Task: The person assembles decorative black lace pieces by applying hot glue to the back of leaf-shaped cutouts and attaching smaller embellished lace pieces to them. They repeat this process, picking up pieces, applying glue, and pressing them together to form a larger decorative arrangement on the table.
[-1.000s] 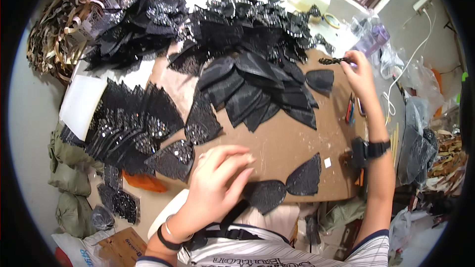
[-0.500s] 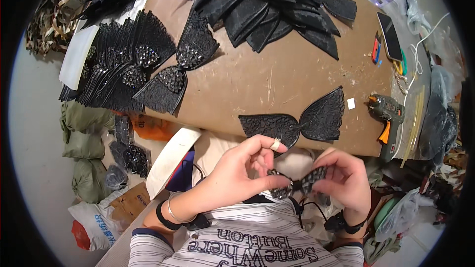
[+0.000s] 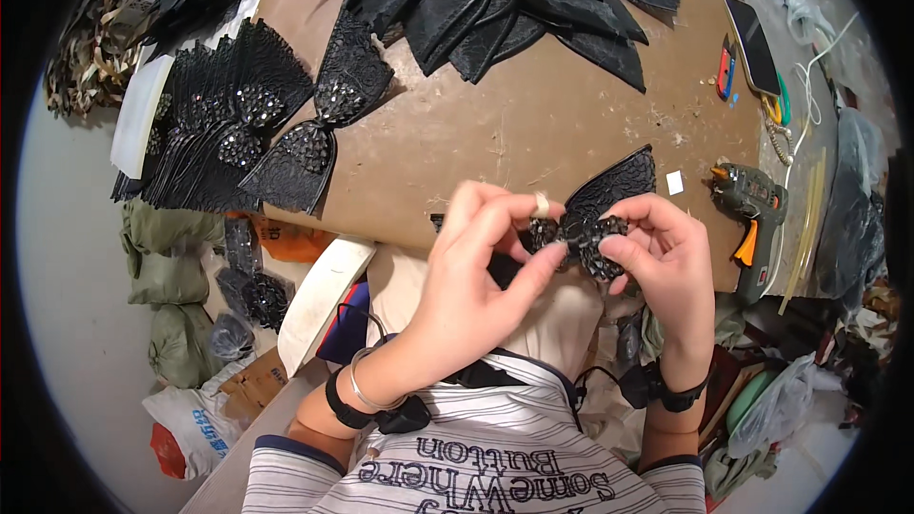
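Observation:
My left hand (image 3: 476,257) and my right hand (image 3: 666,247) meet over the near edge of the brown work board (image 3: 533,124). Between their fingertips they pinch a black lace bow (image 3: 609,195) with a studded black band (image 3: 586,238) across its middle. The left thumb and forefinger press the band's left end, the right fingers hold its right end. One wing of the bow sticks up past the right hand; the other wing is hidden behind my left hand.
Finished studded black bows (image 3: 238,133) lie stacked at the board's left. Flat black bow pieces (image 3: 495,0) are heaped at the far side. A glue gun (image 3: 752,205), a phone (image 3: 752,33) and small tools lie at the right. Bags sit on the floor at left.
My right hand came back from the far right of the board. Both hands lifted the bow off the board and now hold it higher, with the studded band at its middle.

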`<state>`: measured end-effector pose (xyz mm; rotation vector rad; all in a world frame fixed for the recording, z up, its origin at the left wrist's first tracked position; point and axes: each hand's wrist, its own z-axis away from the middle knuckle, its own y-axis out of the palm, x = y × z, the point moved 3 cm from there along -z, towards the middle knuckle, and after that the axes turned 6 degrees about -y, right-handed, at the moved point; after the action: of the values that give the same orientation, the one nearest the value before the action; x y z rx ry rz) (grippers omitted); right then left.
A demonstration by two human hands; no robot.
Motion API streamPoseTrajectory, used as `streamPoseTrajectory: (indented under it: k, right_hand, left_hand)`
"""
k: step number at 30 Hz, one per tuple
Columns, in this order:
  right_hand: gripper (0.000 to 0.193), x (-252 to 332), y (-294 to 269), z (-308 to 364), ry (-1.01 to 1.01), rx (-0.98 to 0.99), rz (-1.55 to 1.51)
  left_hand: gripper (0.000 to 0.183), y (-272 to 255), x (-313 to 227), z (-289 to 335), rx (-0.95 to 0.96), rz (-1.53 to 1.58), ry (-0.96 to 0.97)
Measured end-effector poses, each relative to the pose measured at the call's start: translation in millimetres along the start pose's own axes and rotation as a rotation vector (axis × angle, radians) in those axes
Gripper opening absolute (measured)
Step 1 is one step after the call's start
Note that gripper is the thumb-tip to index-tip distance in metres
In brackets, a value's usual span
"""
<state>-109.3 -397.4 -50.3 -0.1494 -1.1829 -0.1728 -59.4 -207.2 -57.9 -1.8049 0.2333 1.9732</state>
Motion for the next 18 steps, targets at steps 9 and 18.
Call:
streamPoseTrajectory:
  k: [9,18]
  right_hand:
    - [0.015,-6,3,-3,-0.033,-0.017,0.084]
    - [0.018,-11,9,-10,-0.244,-0.096,0.488]
  left_hand:
    - [0.03,-10,10,-10,0.183,-0.379,0.02]
    - [0.034,-4,15,-13,0.044,-0.434,0.015]
